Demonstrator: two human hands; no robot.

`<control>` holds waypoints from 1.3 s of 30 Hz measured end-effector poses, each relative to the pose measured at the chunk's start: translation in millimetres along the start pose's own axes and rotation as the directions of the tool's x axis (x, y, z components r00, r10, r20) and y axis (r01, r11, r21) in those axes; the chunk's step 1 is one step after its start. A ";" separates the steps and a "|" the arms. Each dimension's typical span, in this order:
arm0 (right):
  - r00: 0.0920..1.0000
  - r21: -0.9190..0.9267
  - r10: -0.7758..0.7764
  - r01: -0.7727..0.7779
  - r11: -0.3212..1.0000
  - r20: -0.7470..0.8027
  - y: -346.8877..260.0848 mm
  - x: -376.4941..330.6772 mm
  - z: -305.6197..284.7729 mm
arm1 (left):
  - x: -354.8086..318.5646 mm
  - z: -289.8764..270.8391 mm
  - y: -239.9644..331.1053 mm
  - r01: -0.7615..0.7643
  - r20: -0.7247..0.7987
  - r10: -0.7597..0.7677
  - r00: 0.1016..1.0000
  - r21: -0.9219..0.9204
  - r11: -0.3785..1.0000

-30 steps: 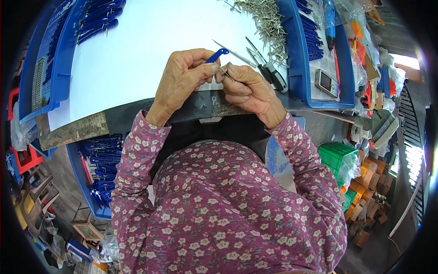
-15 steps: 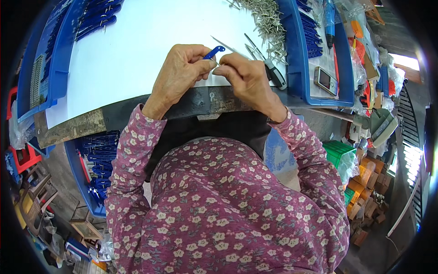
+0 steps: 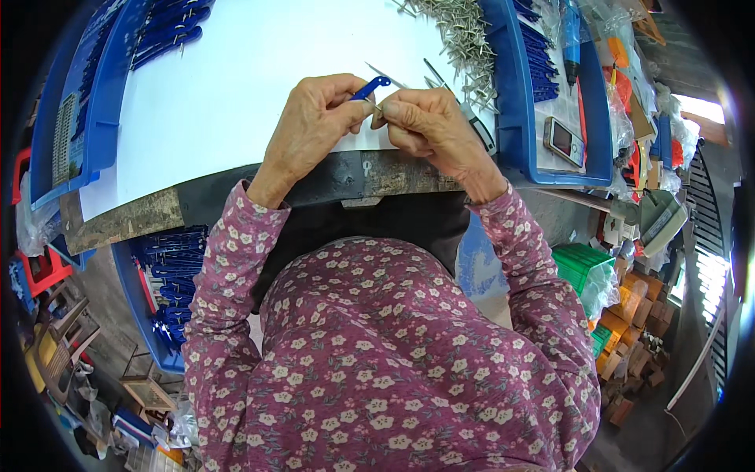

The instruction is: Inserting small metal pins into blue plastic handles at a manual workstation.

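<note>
My left hand (image 3: 314, 126) is closed over the white sheet near the table's front edge. It pinches a small blue plastic handle (image 3: 373, 86) whose rounded end, with small holes, sticks out above the fingers. Right beside it, my right hand (image 3: 436, 130) is closed, thumb against fingers, on a thin metal piece (image 3: 376, 105) that reaches toward the left fingertips. Most of that piece is hidden by the fingers. Behind the right hand lie a grey-handled tool (image 3: 478, 126) and thin pointed metal tools, partly covered. A heap of small metal parts (image 3: 464, 47) lies farther back on the right.
Blue trays stand at left (image 3: 106, 118) and right (image 3: 515, 102), the right one holding blue pieces and a small handheld device (image 3: 564, 141). More blue pieces (image 3: 169, 23) lie at the back left. Below the table, a blue bin (image 3: 130, 315) holds others. A green crate (image 3: 580, 267) stands at right.
My right hand has turned, so its thumb now lies more on top, and the thin metal piece shows between the hands. The left hand and the blue handle have barely moved.
</note>
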State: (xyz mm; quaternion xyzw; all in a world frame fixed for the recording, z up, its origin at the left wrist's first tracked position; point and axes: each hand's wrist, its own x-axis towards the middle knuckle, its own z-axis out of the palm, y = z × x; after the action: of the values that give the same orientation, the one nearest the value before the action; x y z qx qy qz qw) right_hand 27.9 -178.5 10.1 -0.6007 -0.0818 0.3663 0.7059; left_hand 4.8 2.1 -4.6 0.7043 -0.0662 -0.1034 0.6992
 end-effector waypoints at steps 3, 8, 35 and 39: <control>1.000 0.100 -0.008 0.011 0.995 -0.030 7.3 0.8 3.6 | -2.1 -0.4 -0.7 -0.027 -0.017 0.028 0.999 0.026 0.999; 0.997 0.181 -0.061 0.067 0.981 -0.038 12.3 2.6 9.4 | -3.9 -7.4 1.7 0.038 0.042 -0.033 0.999 -0.117 0.992; 0.997 0.100 -0.009 0.001 0.995 0.077 1.0 4.7 2.1 | -0.8 -7.8 3.5 0.035 -0.016 -0.036 0.999 -0.085 0.996; 0.971 0.498 0.037 -0.154 0.854 0.236 20.6 9.0 -1.4 | -2.6 -4.2 4.2 0.024 -0.019 -0.025 0.999 -0.089 0.996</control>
State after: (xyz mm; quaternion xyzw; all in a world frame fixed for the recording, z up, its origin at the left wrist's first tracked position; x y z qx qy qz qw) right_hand 26.5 -173.9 -11.9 -0.3507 -0.0282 0.4733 0.8076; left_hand 3.5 6.7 -0.3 0.6742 -0.0459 -0.1078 0.7292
